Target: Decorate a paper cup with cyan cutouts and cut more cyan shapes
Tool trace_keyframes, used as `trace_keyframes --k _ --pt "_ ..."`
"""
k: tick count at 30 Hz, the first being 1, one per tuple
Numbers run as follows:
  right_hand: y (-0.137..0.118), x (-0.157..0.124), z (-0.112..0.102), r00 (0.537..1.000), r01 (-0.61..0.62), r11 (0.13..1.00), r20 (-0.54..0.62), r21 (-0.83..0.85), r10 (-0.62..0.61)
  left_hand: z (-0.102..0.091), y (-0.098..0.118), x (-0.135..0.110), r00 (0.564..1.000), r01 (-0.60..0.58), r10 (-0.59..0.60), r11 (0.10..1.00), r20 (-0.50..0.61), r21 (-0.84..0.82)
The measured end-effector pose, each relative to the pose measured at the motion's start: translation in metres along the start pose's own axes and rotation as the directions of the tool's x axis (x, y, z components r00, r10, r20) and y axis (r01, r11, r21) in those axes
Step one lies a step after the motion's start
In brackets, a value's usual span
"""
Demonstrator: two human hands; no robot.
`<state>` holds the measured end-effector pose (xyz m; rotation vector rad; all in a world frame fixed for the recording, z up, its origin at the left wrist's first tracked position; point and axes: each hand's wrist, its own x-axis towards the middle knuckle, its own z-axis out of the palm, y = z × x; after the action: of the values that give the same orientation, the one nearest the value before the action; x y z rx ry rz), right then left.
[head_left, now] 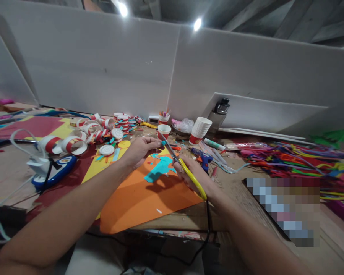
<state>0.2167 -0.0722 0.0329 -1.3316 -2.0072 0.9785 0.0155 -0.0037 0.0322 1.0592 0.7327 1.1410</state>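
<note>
My right hand (193, 175) grips yellow-handled scissors (186, 170), blades pointing up and left toward my left hand. My left hand (140, 149) pinches a small teal scrap of paper (163, 143) right at the blade tips. Both hands hover over an orange paper sheet (137, 202) with a larger teal cut-out (159, 168) lying on it. A yellow sheet (100, 168) lies under the orange one.
Cut red-and-white paper cup rings (74, 143) and lids litter the left side. A stack of paper cups (200, 130), a single cup (164, 131), a blue glue gun (203, 157), a glue stick (215, 144) and a bottle (219, 112) stand behind. Coloured pipe cleaners (298, 160) pile right. A white charger (38, 164) and cable lie left.
</note>
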Motion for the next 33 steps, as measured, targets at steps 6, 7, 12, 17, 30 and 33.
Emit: trace_keyframes --k 6,7,12,17,30,33 --pt "-0.0006 0.0000 0.0005 1.000 -0.004 1.000 0.010 0.009 0.004 0.0005 0.0009 -0.0012 1.000 -0.003 0.003 1.000 0.000 0.000" --pt "-0.0006 -0.0002 0.0005 1.000 -0.005 1.000 0.011 0.009 0.005 0.0005 0.0009 -0.0013 1.000 -0.003 0.003 1.000 0.000 0.002" --pt "0.0006 -0.0015 0.0008 1.000 -0.017 1.000 0.012 0.020 0.017 -0.0001 0.0002 -0.0010 1.000 -0.005 0.005 1.000 0.011 0.005" --pt "0.0013 -0.0008 0.0003 1.000 -0.024 1.000 0.018 0.018 0.023 -0.0008 -0.0010 0.0001 1.000 -0.006 0.006 1.000 0.001 0.007" --pt "-0.0009 -0.0014 0.0005 0.999 -0.041 0.998 0.010 0.037 0.040 0.0001 0.0001 -0.0013 1.000 0.000 0.000 1.000 0.001 0.010" --pt "0.0004 -0.0010 0.0008 0.999 -0.042 0.998 0.019 0.047 0.042 -0.0006 -0.0010 -0.0002 1.000 -0.005 0.005 1.000 0.006 0.009"
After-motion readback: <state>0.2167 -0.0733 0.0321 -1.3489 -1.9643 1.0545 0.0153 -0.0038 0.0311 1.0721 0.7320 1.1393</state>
